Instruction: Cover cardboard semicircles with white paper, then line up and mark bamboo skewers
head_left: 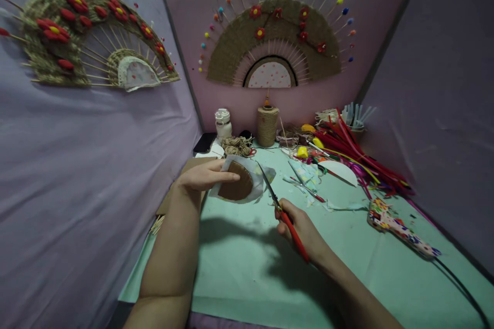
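Observation:
My left hand (204, 175) grips a brown semicircular cardboard piece (240, 185), its thumb lying across the front. Pale patterned cloth (257, 191) lies behind the cardboard and sticks out past its curved edge. In my right hand (304, 227) is a pair of red-handled scissors (296, 242). Their dark blades point up and to the left, close to the right side of the cloth; whether they touch it I cannot tell. Both hands are above the pale green tabletop (239, 262), and the fingers behind the cardboard are hidden.
A floral-patterned hot glue gun (401, 231) lies at the right with its cord trailing off. Cloth scraps (309, 175), a white semicircle (339, 170) and red pipe cleaners (355, 151) lie behind it. A twine spool (267, 126) stands at the back, below decorated fans (227, 56).

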A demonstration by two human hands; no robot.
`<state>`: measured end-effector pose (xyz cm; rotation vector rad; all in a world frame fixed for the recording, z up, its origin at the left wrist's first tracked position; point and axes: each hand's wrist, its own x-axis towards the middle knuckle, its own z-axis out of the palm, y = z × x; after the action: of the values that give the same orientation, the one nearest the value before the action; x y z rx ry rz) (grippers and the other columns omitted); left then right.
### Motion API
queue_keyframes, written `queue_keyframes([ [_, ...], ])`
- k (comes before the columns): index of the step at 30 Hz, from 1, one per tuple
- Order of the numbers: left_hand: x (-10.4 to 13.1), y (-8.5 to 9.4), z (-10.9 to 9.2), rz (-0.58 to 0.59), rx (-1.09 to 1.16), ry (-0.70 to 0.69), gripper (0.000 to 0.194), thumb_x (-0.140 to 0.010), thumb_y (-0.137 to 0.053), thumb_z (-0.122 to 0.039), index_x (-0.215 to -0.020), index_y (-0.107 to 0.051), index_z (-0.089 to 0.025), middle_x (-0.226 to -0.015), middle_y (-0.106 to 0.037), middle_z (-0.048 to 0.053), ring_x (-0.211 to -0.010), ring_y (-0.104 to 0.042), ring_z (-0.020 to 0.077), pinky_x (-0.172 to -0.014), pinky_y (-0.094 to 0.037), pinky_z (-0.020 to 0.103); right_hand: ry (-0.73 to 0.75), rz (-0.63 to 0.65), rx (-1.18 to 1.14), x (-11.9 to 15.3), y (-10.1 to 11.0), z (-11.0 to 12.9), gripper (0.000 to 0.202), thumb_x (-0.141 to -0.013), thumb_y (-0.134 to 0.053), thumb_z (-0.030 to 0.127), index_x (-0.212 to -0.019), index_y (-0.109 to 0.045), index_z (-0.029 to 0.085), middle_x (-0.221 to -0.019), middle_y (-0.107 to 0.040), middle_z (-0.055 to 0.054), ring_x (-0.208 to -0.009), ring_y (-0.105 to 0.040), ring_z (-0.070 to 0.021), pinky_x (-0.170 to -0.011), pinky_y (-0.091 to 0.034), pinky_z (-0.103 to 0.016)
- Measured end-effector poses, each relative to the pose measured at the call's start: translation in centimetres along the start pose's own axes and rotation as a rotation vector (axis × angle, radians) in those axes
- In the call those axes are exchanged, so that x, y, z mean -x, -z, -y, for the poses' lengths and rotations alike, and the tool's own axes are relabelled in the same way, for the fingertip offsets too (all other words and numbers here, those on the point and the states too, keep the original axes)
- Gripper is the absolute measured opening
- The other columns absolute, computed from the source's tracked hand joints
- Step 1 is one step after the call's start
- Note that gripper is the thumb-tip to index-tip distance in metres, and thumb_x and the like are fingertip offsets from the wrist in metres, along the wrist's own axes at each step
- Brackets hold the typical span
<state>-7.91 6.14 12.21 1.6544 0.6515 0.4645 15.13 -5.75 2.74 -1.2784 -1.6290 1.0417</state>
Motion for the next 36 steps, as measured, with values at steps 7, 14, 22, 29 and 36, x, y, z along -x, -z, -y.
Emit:
queue_keyframes([
  [7,-0.21,0.46,0.31,0.007,-0.134,-0.014,0.037,-0.077,-0.069,-0.041,-0.105,-0.069,-0.017,-0.102,-0.071,0.006,-0.098,-0.062,0.0218,-0.091,-0.045,0.033,0.019,-0.009,0.036,-0.05,-0.07,-0.06,0.057,-0.069,-0.05,0.079,-0.071,-0.039,0.022,-0.061,-0.04,0.005,-0.057,-0.033,-0.0116,-0.051,-0.028,-0.024],
  [14,-0.16,0.69,0.91,-0.032,-0.116,0.008,0.038,-0.078,-0.068,-0.042,-0.107,-0.067,-0.016,-0.105,-0.07,0.007,-0.097,-0.062,0.0214,-0.086,-0.047,0.032,0.023,-0.068,0.06,-0.19,-0.12,-0.33,0.057,-0.069,-0.053,0.076,-0.064,-0.033,0.023,-0.057,-0.034,0.006,-0.054,-0.031,-0.0108,-0.048,-0.026,-0.024],
  [22,0.23,0.49,0.17,-0.109,-0.15,0.044,0.035,-0.075,-0.07,-0.044,-0.098,-0.067,-0.018,-0.094,-0.069,0.002,-0.087,-0.061,0.0167,-0.079,-0.047,0.027,0.011,-0.093,0.084,-0.34,0.3,-0.15,0.051,-0.071,-0.06,0.064,-0.06,-0.033,0.023,-0.054,-0.035,0.006,-0.053,-0.032,-0.0107,-0.048,-0.026,-0.024],
  [29,0.16,0.78,0.52,-0.03,-0.16,-0.005,0.041,-0.076,-0.068,-0.047,-0.103,-0.065,-0.016,-0.099,-0.069,0.005,-0.089,-0.061,0.0187,-0.083,-0.047,0.03,-0.033,-0.016,0.07,-0.26,0.3,-0.2,0.038,-0.068,-0.064,0.05,-0.069,-0.037,0.023,-0.058,-0.041,0.007,-0.054,-0.036,-0.0107,-0.048,-0.028,-0.022],
  [36,-0.02,0.63,0.08,0.023,-0.296,-0.04,0.035,-0.081,-0.064,-0.041,-0.106,-0.065,-0.017,-0.101,-0.068,0.005,-0.091,-0.06,0.0184,-0.081,-0.046,0.027,-0.013,-0.001,0.063,-0.15,0.21,-0.15,0.039,-0.071,-0.062,0.053,-0.071,-0.038,0.023,-0.059,-0.04,0.006,-0.054,-0.034,-0.0107,-0.048,-0.027,-0.023],
])
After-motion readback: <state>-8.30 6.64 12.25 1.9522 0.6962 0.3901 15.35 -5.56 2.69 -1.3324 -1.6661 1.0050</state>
